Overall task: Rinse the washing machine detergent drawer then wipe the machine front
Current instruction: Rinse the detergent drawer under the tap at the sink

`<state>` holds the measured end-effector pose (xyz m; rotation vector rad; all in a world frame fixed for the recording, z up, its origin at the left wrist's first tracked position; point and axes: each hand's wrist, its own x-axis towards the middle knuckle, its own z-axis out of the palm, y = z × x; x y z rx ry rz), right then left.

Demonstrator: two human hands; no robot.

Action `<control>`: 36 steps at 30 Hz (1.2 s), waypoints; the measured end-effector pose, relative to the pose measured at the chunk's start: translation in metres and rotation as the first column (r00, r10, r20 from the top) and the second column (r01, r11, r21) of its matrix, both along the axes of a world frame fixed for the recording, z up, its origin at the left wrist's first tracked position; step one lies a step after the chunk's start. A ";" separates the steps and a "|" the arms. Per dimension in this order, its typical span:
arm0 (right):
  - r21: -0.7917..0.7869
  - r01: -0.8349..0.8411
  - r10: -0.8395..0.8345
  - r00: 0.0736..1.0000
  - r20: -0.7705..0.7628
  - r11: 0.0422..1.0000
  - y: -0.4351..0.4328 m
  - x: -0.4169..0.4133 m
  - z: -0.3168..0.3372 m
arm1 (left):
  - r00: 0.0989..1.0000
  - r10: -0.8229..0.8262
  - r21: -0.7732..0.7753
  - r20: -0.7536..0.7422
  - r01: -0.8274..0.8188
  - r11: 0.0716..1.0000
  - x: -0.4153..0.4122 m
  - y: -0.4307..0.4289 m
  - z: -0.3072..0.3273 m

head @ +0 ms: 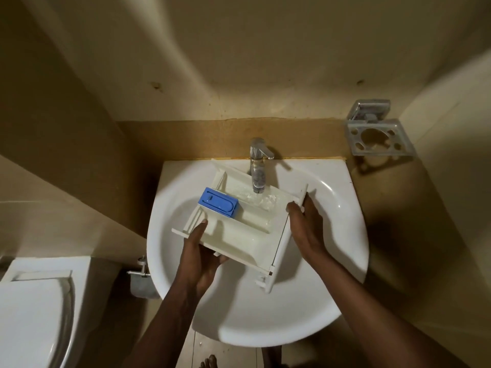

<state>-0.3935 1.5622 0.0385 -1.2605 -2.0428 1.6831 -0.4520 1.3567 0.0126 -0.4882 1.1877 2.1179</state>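
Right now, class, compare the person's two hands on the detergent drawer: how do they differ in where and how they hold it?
The left hand takes the detergent drawer at its near edge, thumb on top and fingers underneath; the right hand lies flatter against the right-hand side wall. The left hand sits beside the blue insert; the right is closer to the stream from the tap. Both steady the drawer over the sink.

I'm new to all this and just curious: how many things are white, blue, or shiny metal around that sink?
White: 3 (detergent drawer, sink, toilet)
Blue: 1 (blue insert in the drawer)
Shiny metal: 2 (tap, wall holder)
Total: 6
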 end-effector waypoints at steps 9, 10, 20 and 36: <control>0.175 0.070 -0.066 0.997 -0.025 0.982 -0.010 0.006 -0.006 | 0.998 0.006 -0.143 0.059 0.003 0.990 -0.008 0.016 -0.016; 0.179 0.077 -0.071 0.997 -0.035 0.981 -0.012 0.009 -0.007 | 0.998 0.020 -0.157 0.060 -0.010 0.988 -0.008 0.018 -0.016; 0.119 0.055 -0.055 0.998 -0.002 0.991 0.002 0.012 -0.002 | 0.997 -0.068 -0.100 -0.029 0.064 0.993 -0.010 0.012 -0.002; -0.203 -0.336 0.391 0.832 0.394 0.920 0.062 -0.006 0.055 | 0.746 -0.649 -0.198 0.149 0.665 0.720 -0.023 -0.013 0.029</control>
